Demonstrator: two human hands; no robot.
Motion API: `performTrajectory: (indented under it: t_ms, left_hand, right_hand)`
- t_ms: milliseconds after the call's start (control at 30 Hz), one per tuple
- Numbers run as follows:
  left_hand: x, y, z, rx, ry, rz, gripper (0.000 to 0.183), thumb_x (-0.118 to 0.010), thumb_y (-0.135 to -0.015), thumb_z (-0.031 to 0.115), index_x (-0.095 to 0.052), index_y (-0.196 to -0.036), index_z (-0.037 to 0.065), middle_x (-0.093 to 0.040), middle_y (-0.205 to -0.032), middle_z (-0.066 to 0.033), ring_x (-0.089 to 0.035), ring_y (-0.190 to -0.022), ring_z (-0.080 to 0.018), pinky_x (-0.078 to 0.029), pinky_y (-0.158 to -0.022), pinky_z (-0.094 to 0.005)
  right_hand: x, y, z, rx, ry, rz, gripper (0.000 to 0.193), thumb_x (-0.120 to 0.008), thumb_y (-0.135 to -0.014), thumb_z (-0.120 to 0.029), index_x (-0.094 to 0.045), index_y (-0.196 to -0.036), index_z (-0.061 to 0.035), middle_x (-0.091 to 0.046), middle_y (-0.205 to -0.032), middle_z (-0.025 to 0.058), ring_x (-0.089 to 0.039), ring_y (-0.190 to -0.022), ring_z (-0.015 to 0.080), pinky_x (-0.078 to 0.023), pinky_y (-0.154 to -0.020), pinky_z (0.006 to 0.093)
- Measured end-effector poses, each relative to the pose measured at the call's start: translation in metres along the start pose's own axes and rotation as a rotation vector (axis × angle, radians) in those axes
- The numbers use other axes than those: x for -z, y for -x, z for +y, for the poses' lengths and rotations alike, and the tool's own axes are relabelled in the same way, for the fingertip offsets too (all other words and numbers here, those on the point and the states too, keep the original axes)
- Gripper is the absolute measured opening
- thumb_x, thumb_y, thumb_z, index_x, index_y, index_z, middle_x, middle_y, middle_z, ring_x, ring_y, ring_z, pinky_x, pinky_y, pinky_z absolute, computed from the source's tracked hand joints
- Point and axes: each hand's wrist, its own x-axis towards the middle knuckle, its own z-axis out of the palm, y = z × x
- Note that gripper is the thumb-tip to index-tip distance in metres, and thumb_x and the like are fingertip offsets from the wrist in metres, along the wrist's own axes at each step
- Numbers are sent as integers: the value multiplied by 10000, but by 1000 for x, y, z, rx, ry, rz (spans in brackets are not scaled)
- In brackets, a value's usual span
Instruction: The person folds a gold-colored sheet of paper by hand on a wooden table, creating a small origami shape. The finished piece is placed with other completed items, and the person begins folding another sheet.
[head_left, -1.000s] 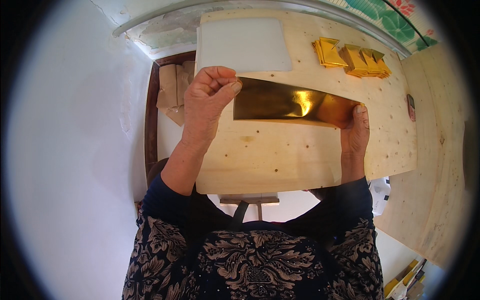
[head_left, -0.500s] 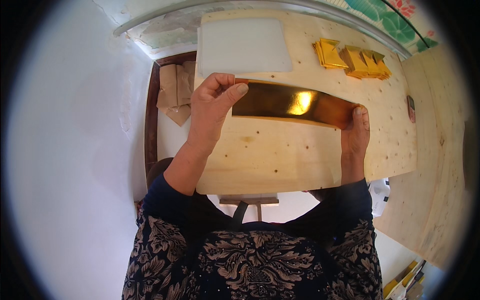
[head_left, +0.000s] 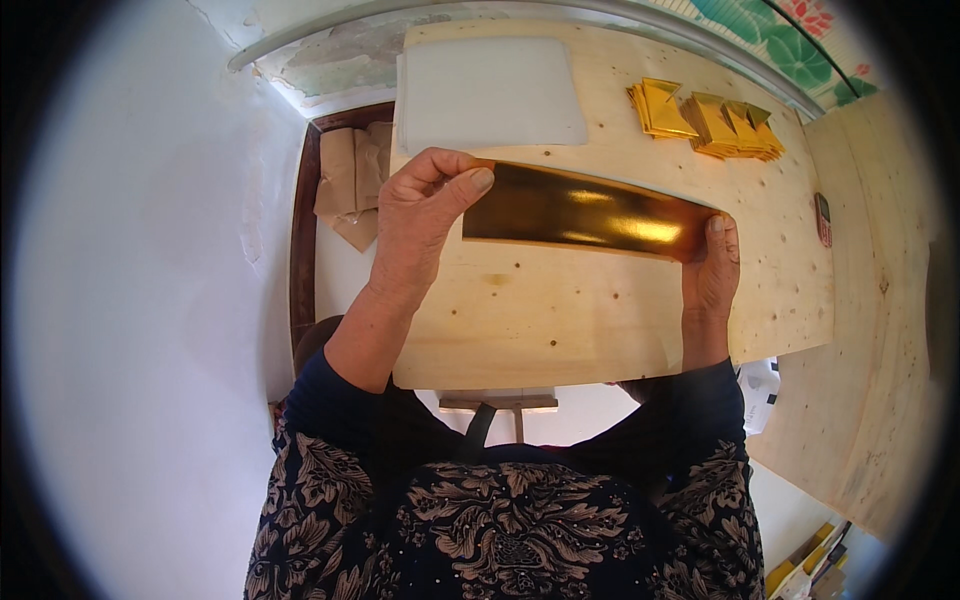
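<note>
A long strip of shiny gold paper (head_left: pixel 590 212) is stretched between both hands above a pale plywood board (head_left: pixel 560 320). My left hand (head_left: pixel 425 215) pinches its left end, thumb on top. My right hand (head_left: pixel 710 270) grips its right end from below, thumb against the edge. The strip looks folded lengthwise and slants slightly down to the right. A stack of white sheets (head_left: pixel 490 92) lies on the board beyond my left hand. Several folded gold paper pieces (head_left: pixel 705 118) sit in a row at the board's far right.
A brown wooden tray with crumpled brown paper (head_left: pixel 350 180) stands left of the board by the white wall. A small dark red object (head_left: pixel 823 218) lies near the board's right edge. Another plywood surface (head_left: pixel 880 330) extends on the right.
The gold strip has shifted slightly, and the bright glare on it has moved along its surface. Both hands keep their hold at the ends.
</note>
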Motion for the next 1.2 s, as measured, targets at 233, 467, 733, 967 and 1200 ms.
performTrajectory:
  t_ms: [233,467,733,967,1200]
  left_hand:
    - [5,0,-2,37,-150,72,85,-723,-881,87,-671,-922,34,-637,-839,20,-544,-761,-53,-435,-718,-195]
    - [50,63,-16,246,-353,240,146,-718,-861,123,-660,-856,-11,-578,-649,3,-487,-553,-52,-360,-511,-218]
    - [78,110,-47,270,-939,289,164,-667,-854,202,-690,-848,40,-637,-571,-42,-590,-474,-148,-460,-520,-287]
    - [78,111,-70,7,-1437,345,157,-719,-815,258,-713,-845,105,-712,-846,-96,-684,-826,-265,-503,-776,-373]
    - [79,107,-69,-525,-1689,-35,184,-753,-743,215,-683,-853,85,-639,-900,-103,-644,-859,-290,-489,-749,-430]
  right_hand:
    - [-14,2,1,-64,252,73,124,-623,-988,-190,-661,-962,-75,-642,-871,-33,-564,-768,63,-449,-663,210]
    - [-20,70,13,-369,617,2,202,-681,-926,-208,-706,-880,-14,-619,-702,14,-539,-572,92,-387,-492,234]
    - [-33,119,68,48,1304,80,212,-712,-855,-300,-746,-893,-94,-706,-877,90,-667,-732,246,-493,-651,373]
    - [-45,124,69,-53,1157,163,154,-750,-790,-264,-714,-848,-126,-658,-814,44,-649,-833,235,-477,-746,393]
    - [-49,121,61,321,1796,-50,139,-788,-717,-202,-693,-786,-128,-652,-908,33,-607,-918,234,-396,-855,401]
